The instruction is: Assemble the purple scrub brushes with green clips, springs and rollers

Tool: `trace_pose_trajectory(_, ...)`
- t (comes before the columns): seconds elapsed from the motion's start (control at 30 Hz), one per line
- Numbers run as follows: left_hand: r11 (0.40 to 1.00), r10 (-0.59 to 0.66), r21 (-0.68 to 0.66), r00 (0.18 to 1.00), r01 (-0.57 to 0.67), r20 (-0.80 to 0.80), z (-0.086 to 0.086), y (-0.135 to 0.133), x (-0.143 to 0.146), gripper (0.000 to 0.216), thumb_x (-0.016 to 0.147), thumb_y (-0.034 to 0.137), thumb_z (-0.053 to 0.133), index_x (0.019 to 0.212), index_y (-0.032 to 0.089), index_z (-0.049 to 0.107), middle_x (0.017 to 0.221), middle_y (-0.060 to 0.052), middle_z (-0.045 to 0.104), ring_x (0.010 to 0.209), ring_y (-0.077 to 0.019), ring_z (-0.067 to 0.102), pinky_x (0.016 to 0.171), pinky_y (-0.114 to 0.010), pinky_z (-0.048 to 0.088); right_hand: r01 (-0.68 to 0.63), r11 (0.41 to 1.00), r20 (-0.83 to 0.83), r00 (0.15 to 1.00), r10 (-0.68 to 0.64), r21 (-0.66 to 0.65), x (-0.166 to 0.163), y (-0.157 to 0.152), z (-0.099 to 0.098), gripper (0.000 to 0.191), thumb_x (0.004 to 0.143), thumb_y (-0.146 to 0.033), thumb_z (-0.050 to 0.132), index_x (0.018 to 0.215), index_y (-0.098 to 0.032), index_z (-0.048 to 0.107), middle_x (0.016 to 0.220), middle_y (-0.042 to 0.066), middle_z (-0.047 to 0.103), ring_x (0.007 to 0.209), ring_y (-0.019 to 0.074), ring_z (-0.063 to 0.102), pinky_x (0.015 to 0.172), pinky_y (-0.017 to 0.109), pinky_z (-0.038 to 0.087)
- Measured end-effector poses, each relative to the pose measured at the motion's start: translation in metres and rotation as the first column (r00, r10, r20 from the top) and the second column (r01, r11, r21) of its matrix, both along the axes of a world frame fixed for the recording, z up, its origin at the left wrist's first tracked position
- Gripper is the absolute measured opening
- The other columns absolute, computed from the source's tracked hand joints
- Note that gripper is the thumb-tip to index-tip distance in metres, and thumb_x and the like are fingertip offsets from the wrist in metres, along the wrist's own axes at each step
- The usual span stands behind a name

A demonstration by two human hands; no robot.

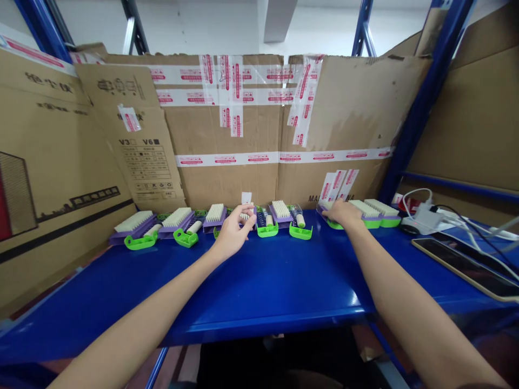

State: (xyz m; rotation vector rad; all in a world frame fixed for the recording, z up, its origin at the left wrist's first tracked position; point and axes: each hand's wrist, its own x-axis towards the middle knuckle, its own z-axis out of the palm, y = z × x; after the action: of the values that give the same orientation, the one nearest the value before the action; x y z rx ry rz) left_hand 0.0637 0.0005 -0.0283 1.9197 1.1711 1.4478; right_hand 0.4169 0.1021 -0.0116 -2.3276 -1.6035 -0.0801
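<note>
My right hand [344, 213] has its fingers wrapped over a brush [334, 223] at the right of the row, one with cream bristles and a green edge; the hand covers much of it. My left hand [235, 232] hovers before the middle of the row, loosely curled, thumb and fingers apart, with nothing visible in it. Behind its fingers a bristle block [245, 215] is partly hidden. Left of it stands a purple-bodied brush [214, 213]; another purple brush [280, 212] is to the right. Green end piece [267, 231] and cream roller [300, 220] sit among the brushes.
Two more green-edged brushes [383, 212] lie right of my right hand. Beyond are a white charger [425, 220], tangled cables and a phone [466, 267]. Taped cardboard [227, 183] walls the back of the blue shelf [275, 286]; blue posts [425, 102] frame it.
</note>
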Motion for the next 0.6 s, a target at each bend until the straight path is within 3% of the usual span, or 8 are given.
trace_pose_trajectory(0.23, 1.0, -0.004, -0.003, 1.0, 0.004, -0.025, -0.003, 0.001, -0.001, 0.045, 0.101, 0.049, 0.065, 0.136, 0.022, 0.063, 0.114, -0.008, 0.063, 0.08, -0.0164, 0.07, 0.048, -0.02, 0.057, 0.063, 0.997, -0.01, 0.998, -0.064, -0.043, 0.003, 0.006, -0.004, 0.081, 0.091, -0.057, 0.075, 0.15, -0.006, 0.055, 0.148, 0.033, 0.064, 0.146, 0.0477, 0.057, 0.113, 0.06, 0.047)
trace_pose_trajectory(0.6, 1.0, -0.005, -0.007, 0.999, 0.005, -0.036, -0.004, 0.002, -0.002, 0.044, 0.101, 0.05, 0.064, 0.136, 0.023, 0.063, 0.115, -0.007, 0.064, 0.079, -0.0156, 0.069, 0.049, -0.02, 0.057, 0.101, 0.995, 0.003, 0.995, -0.101, 0.02, 0.007, 0.012, -0.013, 0.077, 0.09, -0.051, 0.077, 0.148, -0.004, 0.058, 0.152, 0.035, 0.057, 0.146, 0.0478, 0.051, 0.112, 0.061, 0.044)
